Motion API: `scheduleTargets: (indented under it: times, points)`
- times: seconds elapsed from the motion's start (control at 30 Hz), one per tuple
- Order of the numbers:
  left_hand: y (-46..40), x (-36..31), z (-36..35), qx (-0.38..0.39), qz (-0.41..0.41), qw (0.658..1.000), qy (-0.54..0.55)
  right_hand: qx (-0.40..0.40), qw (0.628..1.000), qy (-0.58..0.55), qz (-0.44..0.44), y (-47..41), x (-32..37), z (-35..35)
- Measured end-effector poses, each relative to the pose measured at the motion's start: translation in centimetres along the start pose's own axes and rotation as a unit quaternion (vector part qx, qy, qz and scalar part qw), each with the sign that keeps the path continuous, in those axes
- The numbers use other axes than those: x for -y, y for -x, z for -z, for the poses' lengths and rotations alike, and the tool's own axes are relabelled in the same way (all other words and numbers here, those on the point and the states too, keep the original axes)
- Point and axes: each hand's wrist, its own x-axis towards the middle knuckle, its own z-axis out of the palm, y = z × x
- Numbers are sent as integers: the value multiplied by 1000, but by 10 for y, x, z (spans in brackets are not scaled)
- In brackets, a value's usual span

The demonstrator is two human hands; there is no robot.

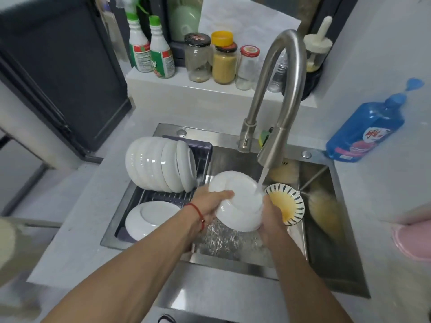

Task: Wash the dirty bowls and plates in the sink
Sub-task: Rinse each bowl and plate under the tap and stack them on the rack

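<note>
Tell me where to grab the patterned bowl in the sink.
Pinch the patterned bowl by its upper far rim, coming from above right. It leans tilted with its stained inside facing up, and the right hand and white bowl block its near left edge.

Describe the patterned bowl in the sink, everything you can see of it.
The patterned bowl is small and looks ceramic, white with dark leaf-like strokes round its inner wall. Orange-yellow residue coats its inside, so it is still dirty. It leans tilted in the sink, opening facing the camera, right of the running water. The right hand hides its left edge.
</note>
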Motion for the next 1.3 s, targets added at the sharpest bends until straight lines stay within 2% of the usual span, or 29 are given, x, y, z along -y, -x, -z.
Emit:
scheduleTargets:
  times: [0.13, 0.33, 0.47, 0.53, 0.7, 0.83, 0.87, 0.93, 1.0, 1.03, 1.07, 1.13, 1.2, 1.27, 1.3]
  points:
    - [15, -22, 36, -47, -5, 998, -37, 35, 998, -22, -38, 16, -10, -32]
    - [44, -29, 111, -76, 44, 996, -32, 129, 987, 50, -76, 37, -21, -67]
    - [60, -27, 149, -164, 43, 981, -98, 193, 974, 78, -92, 56, -30, -100]
    - [60, -26, 161, -210, 35, 963, -165, 211, 970, 75, -95, 63, -34, -114]
    - [52, -22, 171, -271, -7, 892, -361, 201, 973, 86, -66, 79, -36, -124]
    - [42, -24, 168, -280, 2, 831, -481, 248, 960, 120, -51, 84, -26, -111]
    - [43, -26, 167, -285, 13, 807, -517, 259, 957, 123, -52, 83, -23, -105]
    - [47, -33, 163, -316, 15, 725, -612, 275, 950, 142, -50, 80, -19, -93]
    - [52, -38, 145, -353, -57, 653, -667, 268, 951, 147, -46, 67, -16, -71]
    - [55, -40, 134, -358, -120, 647, -662, 255, 955, 147, -40, 61, -16, -61]
    - [55, -37, 118, -342, -186, 656, -647, 235, 961, 141, -35, 51, -15, -49]
    - [48, -23, 75, -246, -261, 718, -597, 171, 976, 127, -38, 21, -15, -19]
    - [39, 0, 24, -117, -230, 807, -532, 104, 986, 123, -52, -12, -18, 13]
    - [26, 30, -27, 17, -143, 889, -435, 60, 991, 99, -70, -44, -18, 46]
    - [21, 44, -48, 67, -87, 919, -379, 40, 992, 83, -83, -58, -18, 60]
